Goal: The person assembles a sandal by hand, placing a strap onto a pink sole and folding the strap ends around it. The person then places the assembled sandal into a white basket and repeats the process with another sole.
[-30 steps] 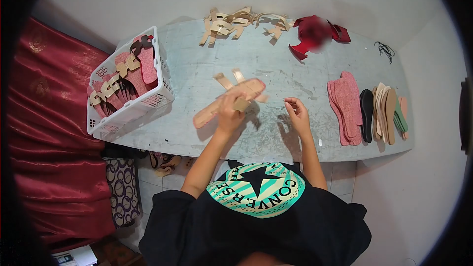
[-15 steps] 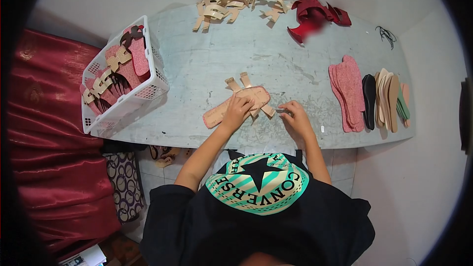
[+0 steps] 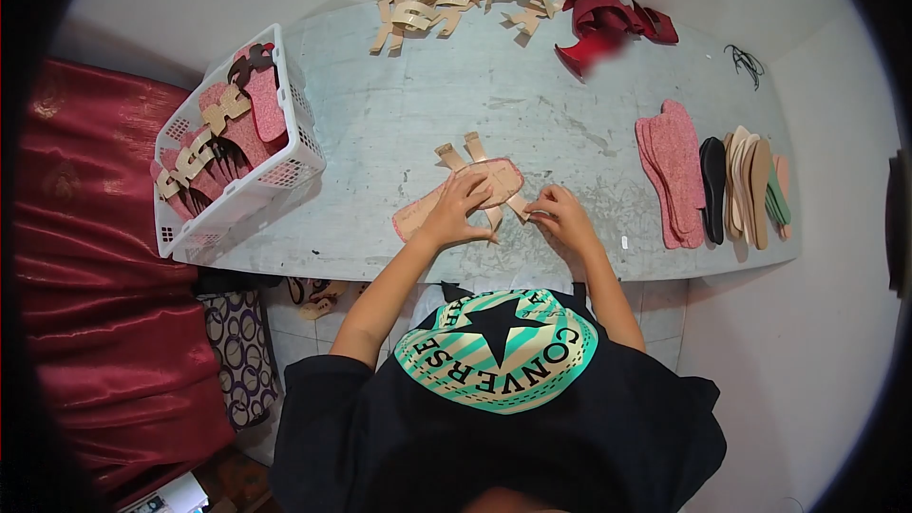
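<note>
A sandal insole (image 3: pixel 506 180) with a pinkish edge and pale underside lies slanted on the table. Beige sandal straps stick out past both long sides of it. My left hand (image 3: pixel 456 214) rests on the insole's middle, fingers spread and thumb stretched toward me. At the insole's near right side, my right hand (image 3: pixel 560 217) pinches the end of a beige strap (image 3: pixel 518 205). The two far strap ends (image 3: pixel 461 152) point away from me, untouched. My left fingers cover part of the insole.
On the left stands a white basket (image 3: pixel 306 147) of pink sandals. Pink insoles (image 3: pixel 673 176), a black sole (image 3: pixel 712 190) and tan soles (image 3: pixel 757 195) lie at right. Along the back are beige straps (image 3: pixel 415 14), red pieces (image 3: pixel 598 24) and black cord (image 3: pixel 746 65).
My right hand has moved slightly left and closed on the near strap end. My left thumb has spread away from the fingers toward me.
</note>
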Demonstrator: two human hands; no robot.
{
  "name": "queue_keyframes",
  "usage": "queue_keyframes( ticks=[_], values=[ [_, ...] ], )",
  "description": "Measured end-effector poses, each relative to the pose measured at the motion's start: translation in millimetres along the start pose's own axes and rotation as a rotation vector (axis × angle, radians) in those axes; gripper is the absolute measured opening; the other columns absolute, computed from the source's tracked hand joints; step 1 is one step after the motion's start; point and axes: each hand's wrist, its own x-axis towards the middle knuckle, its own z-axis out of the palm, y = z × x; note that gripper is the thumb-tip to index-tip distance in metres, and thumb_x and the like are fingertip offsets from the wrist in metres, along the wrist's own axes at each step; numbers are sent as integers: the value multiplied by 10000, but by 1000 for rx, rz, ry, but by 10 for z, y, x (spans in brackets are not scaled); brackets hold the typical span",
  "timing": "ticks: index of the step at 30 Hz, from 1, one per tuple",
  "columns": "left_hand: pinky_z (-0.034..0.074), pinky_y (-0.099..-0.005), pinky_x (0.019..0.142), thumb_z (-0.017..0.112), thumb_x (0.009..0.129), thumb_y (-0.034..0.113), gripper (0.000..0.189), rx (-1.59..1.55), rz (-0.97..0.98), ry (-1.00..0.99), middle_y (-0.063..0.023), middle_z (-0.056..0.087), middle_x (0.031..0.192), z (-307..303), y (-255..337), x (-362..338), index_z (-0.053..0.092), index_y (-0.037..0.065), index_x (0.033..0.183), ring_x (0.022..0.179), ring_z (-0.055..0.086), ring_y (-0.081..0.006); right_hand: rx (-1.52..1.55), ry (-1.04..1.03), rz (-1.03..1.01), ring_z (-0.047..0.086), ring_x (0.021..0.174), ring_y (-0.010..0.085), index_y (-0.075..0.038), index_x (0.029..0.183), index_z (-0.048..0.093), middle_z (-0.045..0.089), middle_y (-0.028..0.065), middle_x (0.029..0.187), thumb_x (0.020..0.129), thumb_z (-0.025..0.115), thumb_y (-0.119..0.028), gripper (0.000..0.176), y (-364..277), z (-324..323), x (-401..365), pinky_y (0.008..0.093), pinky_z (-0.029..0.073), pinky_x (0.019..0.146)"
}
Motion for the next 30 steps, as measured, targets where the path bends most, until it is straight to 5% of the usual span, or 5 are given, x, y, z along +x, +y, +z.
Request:
queue_keyframes(
  ticks=[13,21,30],
  values=[
    [209,-531,1061,772,565,461,707,99,-15,-6,-133,409,1348,-7,85,7,589,44,1107,1272,325,-356,32,24,-46,521,900,247,-127,828,655,539,39,894,714,665,-136,115,-23,-17,247,356,418,787],
    [205,-542,1061,761,592,423,656,105,-19,16,-111,410,1346,23,84,9,587,69,1116,1287,300,-355,-16,32,-158,486,987,230,-125,836,641,545,28,972,730,667,-178,121,30,92,606,383,328,855],
    [219,-542,1049,775,591,416,654,94,0,41,-131,409,1343,50,51,17,585,74,1115,1283,300,-378,-137,87,-67,461,1021,215,-118,814,627,549,1,1008,752,647,-213,115,19,306,745,425,273,855]
  ],
)
